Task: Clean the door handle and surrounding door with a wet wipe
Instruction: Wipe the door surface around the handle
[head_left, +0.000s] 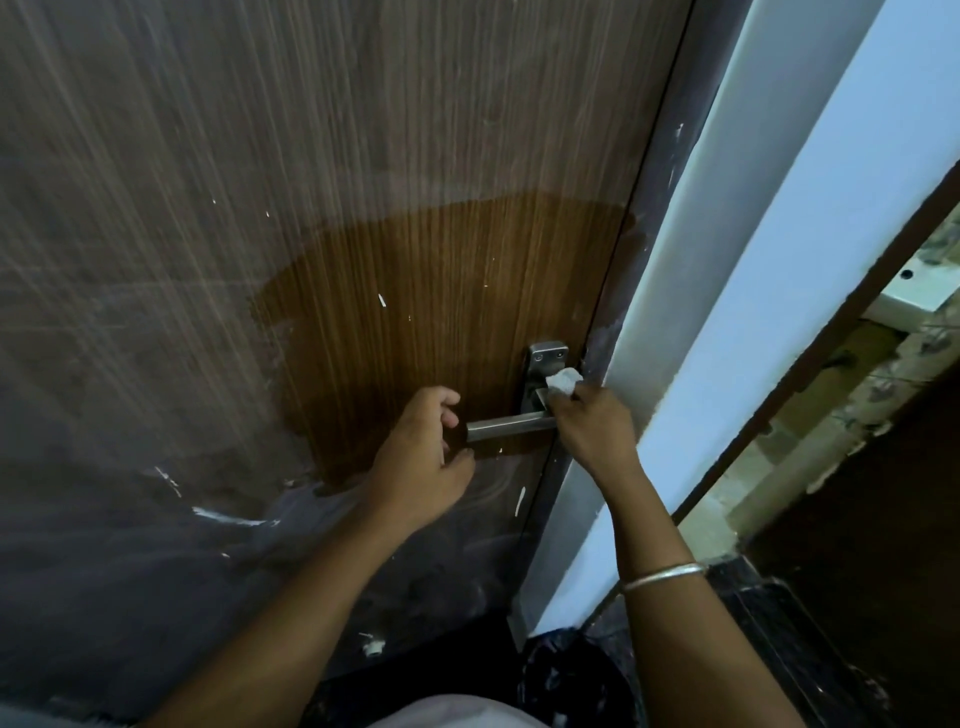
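Nearest, the left hand (421, 447) hangs unclenched, grasping nothing, just off the free end of the single door handle (511, 427), while the right hand (592, 426) pinches one crumpled wet wipe (563, 382) against the handle's backplate (543, 364) by the door's (208, 260) latch edge. Judged progress: one clean brown patch surrounds the handle; the remaining dusty, streaked door beyond is outstanding.

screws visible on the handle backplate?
2: both in the top of the backplate, left screw and right screw. The wipe and right hand cover the lower part, so more may be hidden.
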